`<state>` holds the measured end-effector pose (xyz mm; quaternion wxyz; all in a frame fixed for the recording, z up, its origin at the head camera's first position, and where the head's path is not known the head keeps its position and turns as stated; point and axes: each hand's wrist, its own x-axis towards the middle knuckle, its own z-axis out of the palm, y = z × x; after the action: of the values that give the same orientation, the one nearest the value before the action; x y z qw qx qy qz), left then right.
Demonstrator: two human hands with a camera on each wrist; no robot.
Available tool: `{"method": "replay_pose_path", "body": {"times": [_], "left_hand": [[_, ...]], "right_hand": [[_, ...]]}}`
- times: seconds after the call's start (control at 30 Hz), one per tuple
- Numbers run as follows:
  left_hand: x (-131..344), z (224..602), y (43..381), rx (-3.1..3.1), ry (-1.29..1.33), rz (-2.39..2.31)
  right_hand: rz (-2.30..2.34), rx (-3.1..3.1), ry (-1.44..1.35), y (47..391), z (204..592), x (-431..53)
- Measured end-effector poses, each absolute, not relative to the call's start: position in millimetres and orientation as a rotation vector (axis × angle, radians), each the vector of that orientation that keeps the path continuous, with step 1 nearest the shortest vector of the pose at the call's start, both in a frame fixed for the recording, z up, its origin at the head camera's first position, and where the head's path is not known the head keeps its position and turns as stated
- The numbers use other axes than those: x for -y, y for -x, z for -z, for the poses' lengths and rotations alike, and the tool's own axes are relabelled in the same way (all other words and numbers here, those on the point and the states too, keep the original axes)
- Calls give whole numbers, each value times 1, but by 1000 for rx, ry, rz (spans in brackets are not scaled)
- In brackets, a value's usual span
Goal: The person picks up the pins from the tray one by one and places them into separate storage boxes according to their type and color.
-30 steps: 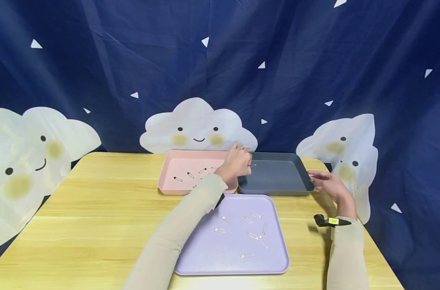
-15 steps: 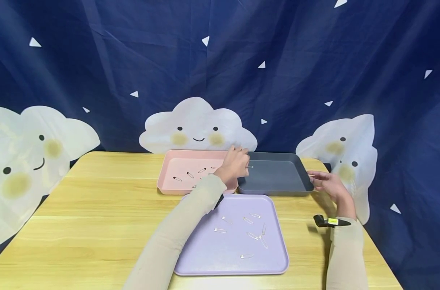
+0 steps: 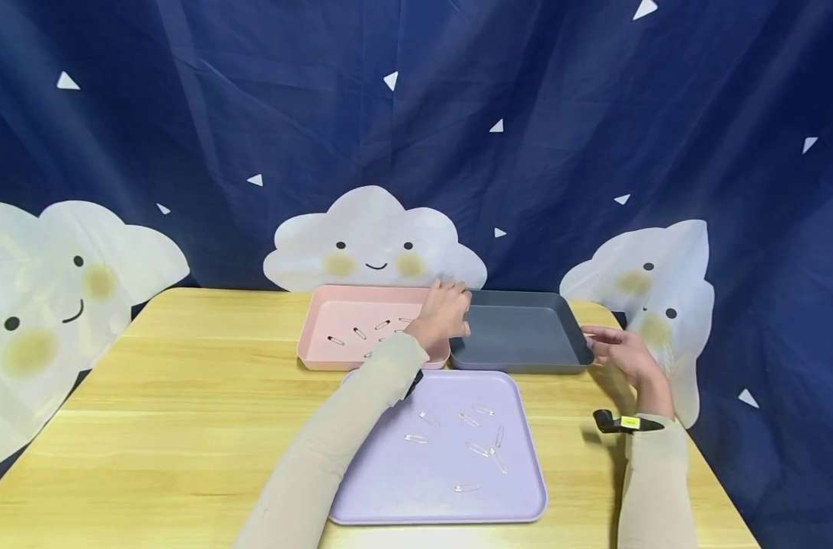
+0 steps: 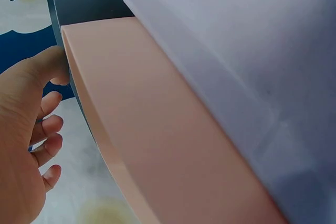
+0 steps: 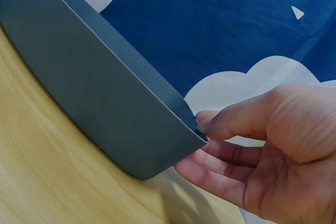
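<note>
My left hand [image 3: 445, 311] hovers over the place where the pink tray [image 3: 371, 364] and the dark grey tray [image 3: 519, 335] meet. Its fingers are loosely bent, and I see nothing between them in the left wrist view. With thumb inside and fingers outside, my right hand [image 5: 262, 145] pinches the grey tray's right rim at a corner. Several black-headed safety pins [image 3: 360, 333] lie in the pink tray; some are partly hidden by the left arm. Pale metal safety pins [image 3: 476, 448], several of them, lie scattered on the lilac tray [image 3: 402, 488] in front.
All three trays stand close together on a wooden table [image 3: 183, 412], the lilac one nearest me. A dark blue curtain [image 3: 416, 114] with cloud prints hangs right behind the table's back edge. A black wrist strap [image 3: 625, 422] sits on the right sleeve.
A safety pin that showed beside my left fingertips over the grey tray is no longer visible. Those fingers have loosened. My right hand has stayed on the grey tray's rim.
</note>
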<state>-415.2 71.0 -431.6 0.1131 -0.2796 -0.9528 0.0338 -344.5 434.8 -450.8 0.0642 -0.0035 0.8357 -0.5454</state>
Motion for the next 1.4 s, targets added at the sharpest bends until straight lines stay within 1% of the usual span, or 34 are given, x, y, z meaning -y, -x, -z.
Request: {"method": "replay_pose_path", "body": {"times": [0.63, 1.1, 1.4], "left_hand": [[-60, 424, 407, 2739, 899, -8], [-33, 413, 384, 2680, 1028, 144], [-12, 415, 365, 2516, 1190, 172]], "right_hand": [[1666, -2506, 21, 343, 450, -435], [1652, -2509, 25, 343, 449, -434], [1633, -2518, 22, 343, 450, -434]]}}
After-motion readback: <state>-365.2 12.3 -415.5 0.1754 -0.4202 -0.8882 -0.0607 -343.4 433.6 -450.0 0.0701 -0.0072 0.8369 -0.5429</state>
